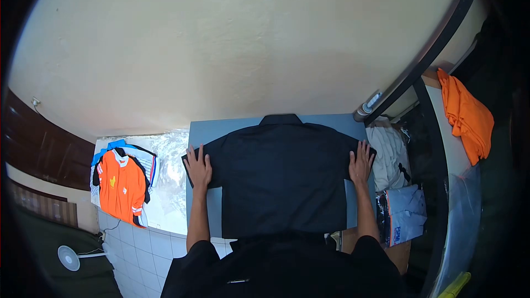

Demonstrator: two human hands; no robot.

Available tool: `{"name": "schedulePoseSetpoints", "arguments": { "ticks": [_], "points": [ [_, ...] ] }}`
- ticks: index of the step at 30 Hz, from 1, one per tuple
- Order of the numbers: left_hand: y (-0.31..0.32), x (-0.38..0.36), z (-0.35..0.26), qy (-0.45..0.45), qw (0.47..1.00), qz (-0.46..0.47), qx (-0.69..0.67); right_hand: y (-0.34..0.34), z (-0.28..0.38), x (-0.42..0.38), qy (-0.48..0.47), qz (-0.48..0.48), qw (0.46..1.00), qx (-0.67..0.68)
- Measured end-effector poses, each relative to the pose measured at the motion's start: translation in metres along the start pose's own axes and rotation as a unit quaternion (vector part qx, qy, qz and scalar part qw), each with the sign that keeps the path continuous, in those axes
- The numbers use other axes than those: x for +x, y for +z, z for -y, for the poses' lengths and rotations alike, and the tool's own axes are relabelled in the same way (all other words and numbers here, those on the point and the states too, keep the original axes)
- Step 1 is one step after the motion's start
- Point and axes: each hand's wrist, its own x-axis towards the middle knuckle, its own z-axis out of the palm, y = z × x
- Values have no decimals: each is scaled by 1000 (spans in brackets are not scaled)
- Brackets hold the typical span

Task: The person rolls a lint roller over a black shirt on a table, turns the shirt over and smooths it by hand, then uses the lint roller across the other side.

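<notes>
A black collared short-sleeved shirt [284,176] lies spread flat on a grey-blue tabletop [207,129], its collar toward the wall and its hem toward my body. My left hand [198,166] rests flat on the sleeve at the left, fingers apart. On the opposite sleeve lies my right hand [360,163], also flat with its fingers spread. Both palms press down on the cloth near the sleeve ends, and neither hand grips anything.
Left of the table, an orange jersey [120,185] tops a pile of clothes beside clear plastic wrap [171,157]. To the right are a grey garment [388,157], a bagged garment [406,215] and folded orange cloth [468,116]. A cylindrical container [362,111] stands at the back right corner.
</notes>
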Motion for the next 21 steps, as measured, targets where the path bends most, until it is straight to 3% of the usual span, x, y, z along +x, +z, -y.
{"name": "schedulePoseSetpoints", "arguments": {
  "ticks": [2,8,11,14,15,16,18,21],
  "points": [
    [-5,-9,8,16,999,28,-3,-12,9,-7,10,66,998,4],
    [-1,0,15,25,1000,4,16,-17,-5,15,-50,81,995,-5],
    [-2,3,16,26,999,15,11,-22,-10,22,-60,62,995,59],
    [3,5,28,-75,997,-7,18,14,-63,33,44,-118,955,270],
    [-1,4,32,-149,988,-16,22,18,-68,32,101,-224,933,264],
    [-3,3,34,-183,977,-110,15,18,-77,31,155,-197,936,247],
    [-25,9,34,-374,926,-45,-36,10,-92,27,263,-140,932,207],
    [-35,17,63,-391,909,32,-137,2,-88,34,264,-41,953,142]
  ]
}}
